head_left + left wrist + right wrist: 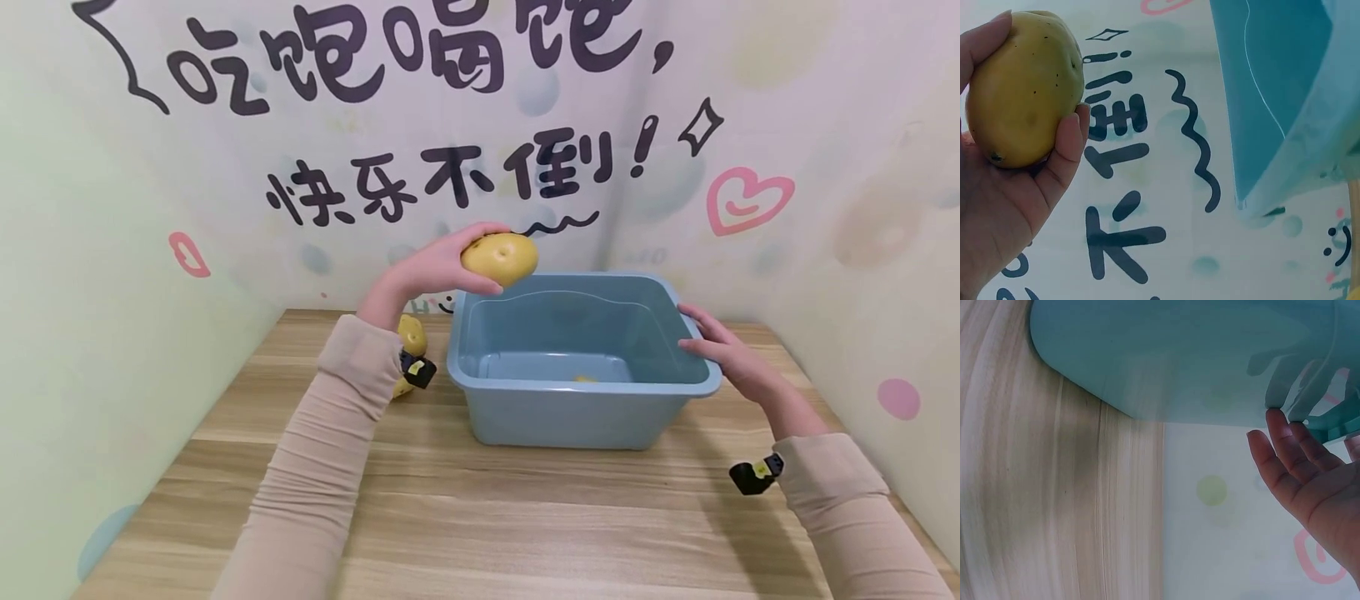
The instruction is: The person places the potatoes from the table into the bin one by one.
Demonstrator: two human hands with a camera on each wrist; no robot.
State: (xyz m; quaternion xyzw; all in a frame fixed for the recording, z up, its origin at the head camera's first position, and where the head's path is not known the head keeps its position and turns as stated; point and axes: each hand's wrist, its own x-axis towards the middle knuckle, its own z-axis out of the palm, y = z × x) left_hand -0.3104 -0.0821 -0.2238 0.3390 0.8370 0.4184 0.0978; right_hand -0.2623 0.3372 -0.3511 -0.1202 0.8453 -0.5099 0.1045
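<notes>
Speckled potato in left hand, head view adds tub

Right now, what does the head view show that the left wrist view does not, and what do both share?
Only the head view shows the right hand with straight fingers on the right rim of the blue tub, the wooden table, and another potato behind the left sleeve. Only the left wrist view shows the dark specks on the held potato up close. Both show the left hand gripping that potato beside the tub, and the wall lettering.
</notes>
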